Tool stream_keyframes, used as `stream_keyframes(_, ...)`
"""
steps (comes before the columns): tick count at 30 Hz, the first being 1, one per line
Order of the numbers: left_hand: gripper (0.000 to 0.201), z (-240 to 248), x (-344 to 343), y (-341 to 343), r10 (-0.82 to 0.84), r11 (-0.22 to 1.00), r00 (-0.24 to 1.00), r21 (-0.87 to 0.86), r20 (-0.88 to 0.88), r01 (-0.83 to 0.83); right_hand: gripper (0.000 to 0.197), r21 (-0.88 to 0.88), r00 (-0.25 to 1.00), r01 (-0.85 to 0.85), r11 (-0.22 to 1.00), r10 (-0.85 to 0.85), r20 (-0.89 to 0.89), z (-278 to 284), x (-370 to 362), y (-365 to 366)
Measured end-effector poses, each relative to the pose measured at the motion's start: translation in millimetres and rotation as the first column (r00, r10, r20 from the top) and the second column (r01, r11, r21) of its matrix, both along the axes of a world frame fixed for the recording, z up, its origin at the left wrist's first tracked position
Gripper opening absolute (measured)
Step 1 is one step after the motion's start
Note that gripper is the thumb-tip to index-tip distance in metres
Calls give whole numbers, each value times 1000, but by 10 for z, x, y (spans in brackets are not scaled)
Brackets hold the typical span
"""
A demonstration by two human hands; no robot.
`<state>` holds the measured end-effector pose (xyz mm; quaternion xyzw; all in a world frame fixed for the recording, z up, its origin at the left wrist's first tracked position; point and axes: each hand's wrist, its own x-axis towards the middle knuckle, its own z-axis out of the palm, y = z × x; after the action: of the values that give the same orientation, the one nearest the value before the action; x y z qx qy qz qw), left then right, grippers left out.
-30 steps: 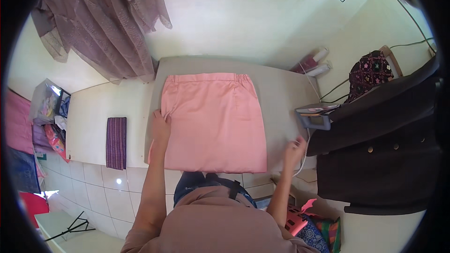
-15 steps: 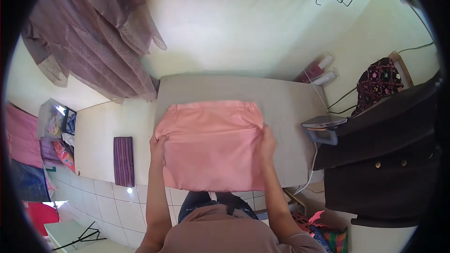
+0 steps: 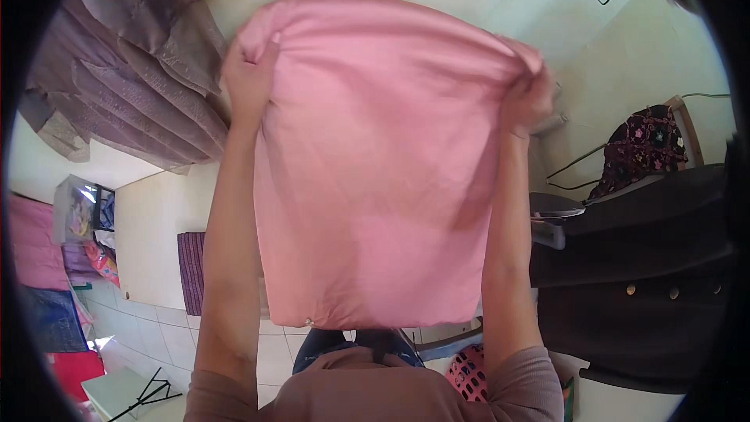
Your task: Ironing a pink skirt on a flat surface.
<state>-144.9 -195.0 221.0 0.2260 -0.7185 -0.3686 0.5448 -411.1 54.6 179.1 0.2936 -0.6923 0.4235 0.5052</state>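
The left hand (image 3: 251,74) squeezes the upper left side of the pink cloth (image 3: 375,172), with its thumb in front. The right hand (image 3: 519,105) is blurry and partly hidden, but it looks to be gripping the upper right side, where the cloth is scrunched up. So the pink cloth is up between both hands: its top curves a little higher than them, and the rest drops down toward the person's lap. It looks light and soft, so it should bend easily and flop. It is shiny, so it may be slippery, and a loose pinch could let it slide. It shouldn't break, but squeezing hard may make creases. The side edges near the top look like good spots to hold, one for each hand, so it spreads wide. Below the right hand and a bit further right is an iron (image 3: 552,230), and past that is dark clothing (image 3: 609,254) with gold buttons. Well below the left hand, and to its left, a striped purple cloth (image 3: 190,270) lies on a white worktop (image 3: 152,227).
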Motion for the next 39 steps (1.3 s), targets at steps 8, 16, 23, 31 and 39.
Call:
stream_keyframes(8,64,-2194,524,-247,158,977,698,-7,699,-214,51,655,831,-235,718,-201,519,-1942,19,272)
stream_keyframes(16,64,-2014,1634,1664,208,978,405,-196,891,-70,52,676,812,-240,697,-238,533,-1920,1468,1221)
stream_keyframes(23,46,-2011,1925,1565,40,947,627,170,778,-271,37,526,537,-150,837,-378,754,-1584,2247,1803)
stream_keyframes(31,35,-1857,2158,1336,-239,855,818,513,523,-78,25,320,459,-200,926,-200,866,-1632,2004,2338)
stream_keyframes(39,36,-1881,2841,1770,-550,764,622,636,557,106,25,-66,-32,-440,896,58,998,-1706,2439,3008)
